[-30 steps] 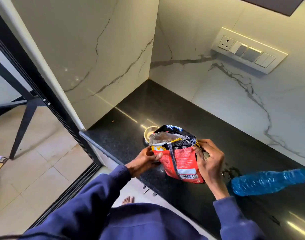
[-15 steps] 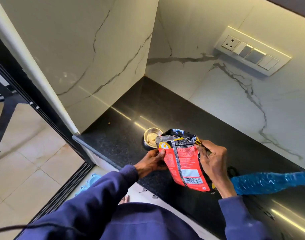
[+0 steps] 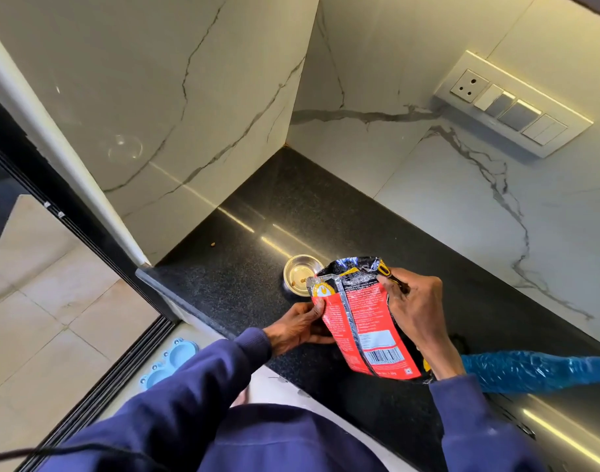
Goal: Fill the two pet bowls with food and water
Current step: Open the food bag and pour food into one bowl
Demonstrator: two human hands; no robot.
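On the bench (image 3: 223, 277), feeding barely begun.
My left hand (image 3: 298, 327) and right hand (image 3: 414, 301) both grip the pet-food pouch (image 3: 359, 321) at the steel bowl (image 3: 300, 274), which holds only a few pellets; the blue water bottle (image 3: 530, 369) lies untouched.

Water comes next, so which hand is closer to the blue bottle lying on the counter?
Right. The right hand, gripping the top of the food pouch, is just left of the blue bottle; the left hand holds the pouch's far side, farther off.
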